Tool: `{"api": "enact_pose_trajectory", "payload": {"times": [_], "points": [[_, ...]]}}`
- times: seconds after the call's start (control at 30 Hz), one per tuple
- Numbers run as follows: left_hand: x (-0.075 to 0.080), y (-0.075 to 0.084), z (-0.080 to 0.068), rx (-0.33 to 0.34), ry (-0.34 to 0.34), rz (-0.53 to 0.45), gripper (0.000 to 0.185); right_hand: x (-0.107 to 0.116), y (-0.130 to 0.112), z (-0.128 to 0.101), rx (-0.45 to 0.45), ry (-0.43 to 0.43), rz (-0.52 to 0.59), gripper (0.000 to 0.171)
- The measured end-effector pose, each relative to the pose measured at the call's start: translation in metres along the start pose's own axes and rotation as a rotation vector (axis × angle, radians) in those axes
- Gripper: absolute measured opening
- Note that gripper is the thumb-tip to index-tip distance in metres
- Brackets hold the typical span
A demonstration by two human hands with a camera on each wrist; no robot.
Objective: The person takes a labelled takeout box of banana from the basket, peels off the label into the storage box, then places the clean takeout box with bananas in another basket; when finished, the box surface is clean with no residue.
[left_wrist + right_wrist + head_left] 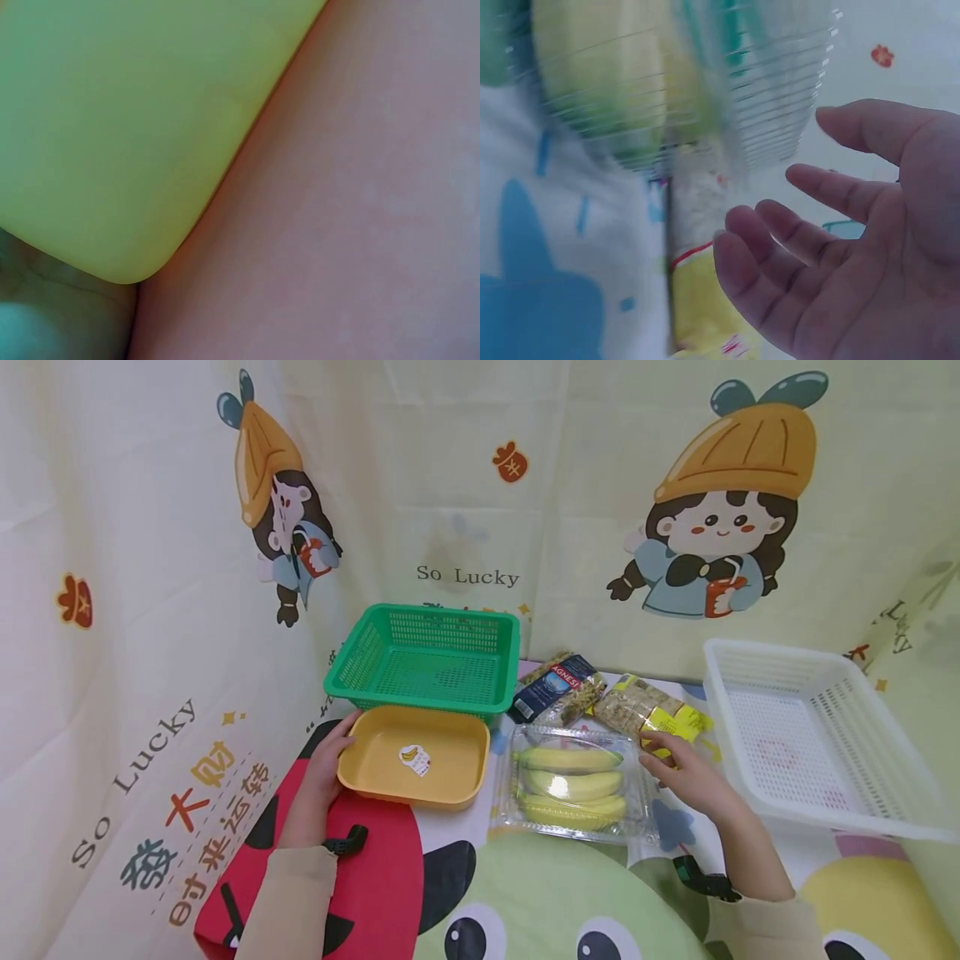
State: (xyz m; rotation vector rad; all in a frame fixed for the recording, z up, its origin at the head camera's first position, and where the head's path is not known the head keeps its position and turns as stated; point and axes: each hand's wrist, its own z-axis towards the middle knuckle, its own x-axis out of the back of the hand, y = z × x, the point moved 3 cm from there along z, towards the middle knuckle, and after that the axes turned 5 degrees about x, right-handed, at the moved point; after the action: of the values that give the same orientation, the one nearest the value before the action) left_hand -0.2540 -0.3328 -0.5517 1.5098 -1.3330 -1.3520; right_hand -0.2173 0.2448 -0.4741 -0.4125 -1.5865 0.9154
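Note:
A yellow plastic basin (414, 781) with a banana sticker (415, 760) inside sits at the front of the green basket. My left hand (330, 764) holds its left side at the rim; in the left wrist view the basin (127, 135) hides most of that hand. To the right of the basin is a clear lidded plastic box (510, 814) with several bananas (573, 785) in it. Just beyond the box's right edge is my right hand (686, 772). The right wrist view shows its fingers loosely bent, apart from the box (780, 105), with nothing between them.
Behind the basin stands a green slotted basket (420, 693). Two packs lie behind the box: an Agnesi pasta bag (558, 689) and a yellow-ended clear bag (652, 710). A white slotted basket (795, 802) stands at the right, near the patterned cloth wall (570, 527).

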Motion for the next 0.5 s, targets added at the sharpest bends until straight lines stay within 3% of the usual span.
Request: {"api": "enact_pose_trajectory", "payload": {"times": [0.27, 0.37, 0.5], "points": [[0.002, 0.0, 0.001, -0.019, 0.022, 0.033, 0.052, -0.013, 0.02, -0.012, -0.037, -0.072, 0.199, 0.067], [0.006, 0.002, 0.0, -0.043, 0.099, 0.194, 0.052, -0.017, 0.024, -0.015, -0.023, -0.084, 0.233, 0.07], [0.009, 0.009, -0.007, -0.11, 0.237, 0.538, 0.056, -0.021, 0.026, -0.015, 0.0, -0.103, 0.255, 0.069]]}}
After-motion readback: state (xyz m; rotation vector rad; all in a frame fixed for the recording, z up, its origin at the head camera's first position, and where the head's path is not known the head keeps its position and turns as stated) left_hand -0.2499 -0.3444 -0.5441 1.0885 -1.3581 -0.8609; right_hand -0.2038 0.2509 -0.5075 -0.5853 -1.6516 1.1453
